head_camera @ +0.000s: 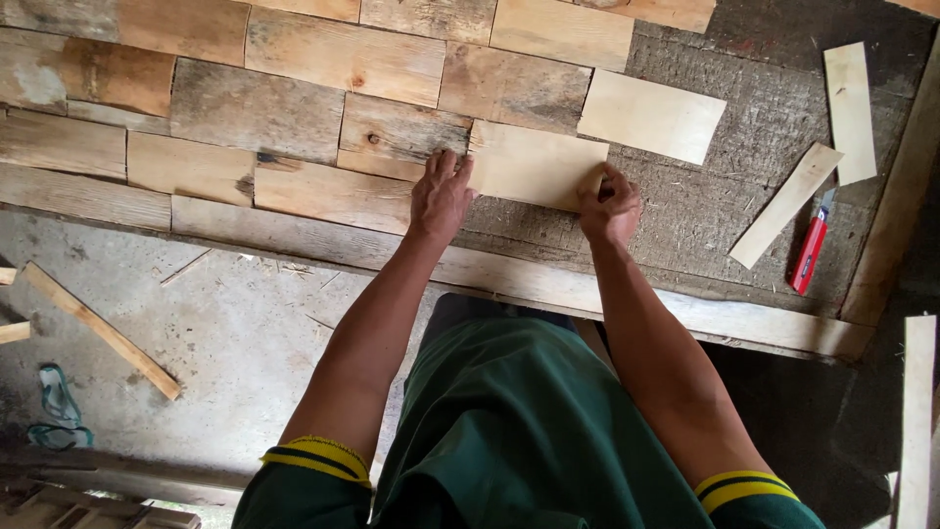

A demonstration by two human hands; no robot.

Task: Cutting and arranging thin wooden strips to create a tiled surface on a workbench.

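A pale rectangular wood piece [534, 165] lies on a rough grey board [685, 211], butted against a patchwork of fitted wooden pieces [294, 108]. My left hand [441, 194] presses flat on the piece's left edge and the neighbouring wood, fingers spread. Over at the lower right corner of the same piece, my right hand [609, 206] grips it with curled fingers.
Another pale wood piece [651, 116] lies just to the upper right. Two narrow strips [850, 110] [786, 204] and a red utility knife [811, 247] lie at the right. A wooden frame rail [548, 284] runs below my hands. A loose stick [103, 330] lies on the concrete floor at left.
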